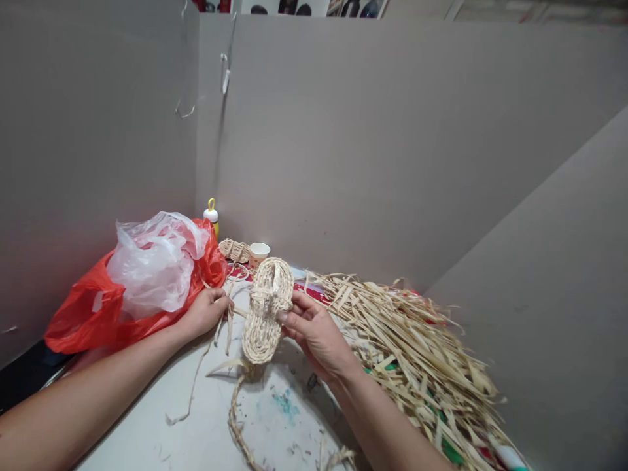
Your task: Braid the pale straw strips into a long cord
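Observation:
A small woven straw sandal (262, 332) is held upright over the table, its sole coiled from braided straw with a strap across the middle. My right hand (316, 333) pinches its right edge between thumb and fingers. To the left of the sandal, my left hand (210, 311) is closed on thin straw strands (229, 330), some of which hang down. From below the sandal a braided straw cord (234, 418) runs toward the front of the table.
A red plastic bag (93, 304) with a white bag (157, 268) lies left. Behind stand a bottle (210, 216), a paper cup (259, 254) and another woven piece (234, 250). Loose straw (407, 340) is heaped right on the white table (196, 435); grey panels (343, 144) enclose it.

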Available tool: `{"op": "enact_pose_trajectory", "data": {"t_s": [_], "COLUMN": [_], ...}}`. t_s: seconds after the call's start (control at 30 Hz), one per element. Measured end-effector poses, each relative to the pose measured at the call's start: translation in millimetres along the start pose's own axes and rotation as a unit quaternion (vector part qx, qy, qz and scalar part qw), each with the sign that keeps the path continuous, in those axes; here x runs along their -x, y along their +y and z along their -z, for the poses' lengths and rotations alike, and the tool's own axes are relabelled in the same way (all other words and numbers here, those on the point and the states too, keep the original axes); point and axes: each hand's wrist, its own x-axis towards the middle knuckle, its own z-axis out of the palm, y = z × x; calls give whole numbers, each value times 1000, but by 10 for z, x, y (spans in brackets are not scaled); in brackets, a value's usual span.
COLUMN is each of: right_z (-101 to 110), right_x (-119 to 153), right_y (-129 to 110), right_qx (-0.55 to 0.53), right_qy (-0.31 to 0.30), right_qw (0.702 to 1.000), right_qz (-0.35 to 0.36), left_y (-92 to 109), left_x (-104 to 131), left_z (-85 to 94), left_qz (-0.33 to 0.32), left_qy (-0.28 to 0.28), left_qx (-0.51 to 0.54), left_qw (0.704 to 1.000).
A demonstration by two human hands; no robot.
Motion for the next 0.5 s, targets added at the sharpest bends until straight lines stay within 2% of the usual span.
{"op": "enact_pose_trajectory", "data": {"t_s": [0.23, 0.5], "right_z": [-55, -33], "right_x": [14, 15], "right_y": [21, 90], "right_qx": [-9, -6], "right_qy": [8, 36], "right_qw": [1000, 996], "right_qz": [27, 85], "left_y": [-27, 38], "left_x": [-1, 35], "left_z": [-7, -1], "left_qz": [3, 5], "left_qy": [0, 2], "left_qx": [6, 4], "left_qw": [1000, 1000]}}
